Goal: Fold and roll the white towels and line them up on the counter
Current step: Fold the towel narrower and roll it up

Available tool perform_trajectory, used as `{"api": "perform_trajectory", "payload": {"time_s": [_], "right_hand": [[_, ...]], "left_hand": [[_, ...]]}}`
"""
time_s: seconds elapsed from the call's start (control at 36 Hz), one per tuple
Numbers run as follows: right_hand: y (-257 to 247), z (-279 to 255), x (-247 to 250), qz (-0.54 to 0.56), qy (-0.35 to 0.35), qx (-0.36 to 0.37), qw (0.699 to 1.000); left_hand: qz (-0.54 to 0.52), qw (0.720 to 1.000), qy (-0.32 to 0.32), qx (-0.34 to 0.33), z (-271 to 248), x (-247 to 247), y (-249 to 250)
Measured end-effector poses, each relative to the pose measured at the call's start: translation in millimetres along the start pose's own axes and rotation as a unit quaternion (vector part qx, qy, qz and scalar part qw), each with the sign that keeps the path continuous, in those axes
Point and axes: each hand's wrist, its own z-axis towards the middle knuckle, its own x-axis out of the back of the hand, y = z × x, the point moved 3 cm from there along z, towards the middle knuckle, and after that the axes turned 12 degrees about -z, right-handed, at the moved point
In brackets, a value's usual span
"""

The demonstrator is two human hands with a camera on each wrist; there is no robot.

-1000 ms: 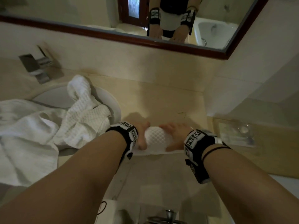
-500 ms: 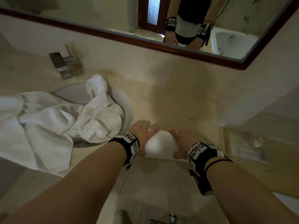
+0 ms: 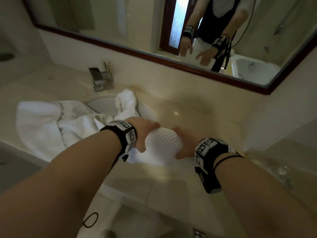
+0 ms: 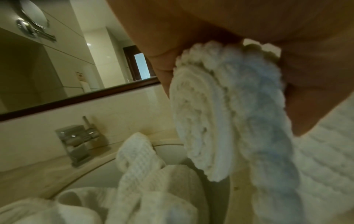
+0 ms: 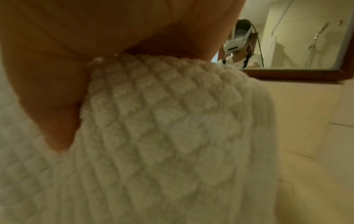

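A white waffle towel roll (image 3: 163,141) lies on the beige counter (image 3: 197,117) in front of me. My left hand (image 3: 145,133) grips its left end, fingers over the top and thumb on the near side. My right hand (image 3: 185,143) grips the right end the same way. A short flat tail of the towel (image 3: 151,160) still lies toward me. In the left wrist view the roll's spiral end (image 4: 220,113) shows between thumb and fingers. The right wrist view is filled by the roll (image 5: 162,128) under my palm.
A heap of loose white towels (image 3: 51,127) spills over the sink (image 3: 101,105) at the left, below a chrome faucet (image 3: 100,78). A mirror (image 3: 120,23) runs along the back wall. A tray with glassware (image 3: 277,170) sits at the right.
The roll has grown thicker and its flat tail shorter as both hands turned it toward me. The head camera has tilted up and shows more of the mirror.
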Motion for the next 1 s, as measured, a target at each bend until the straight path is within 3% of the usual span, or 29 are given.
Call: {"api": "perform_trajectory", "payload": {"time_s": [0.17,0.53,1.0], "right_hand": [[-67.6,38.0,38.1,-0.014,0.013,0.007,1.000],[-226.3,113.9,123.7,-0.075,0.060,0.009,0.995],[-298.0,223.1,183.5,-0.097,0.089,0.063,0.989]], "left_hand": [[0.035,0.998,0.023,0.038,-31.3,21.6,-69.2],[0.031,0.997,0.062,0.035,-86.1,61.2,-258.6],[-0.006,0.990,0.071,0.119,-65.1,83.6,-392.6]]}}
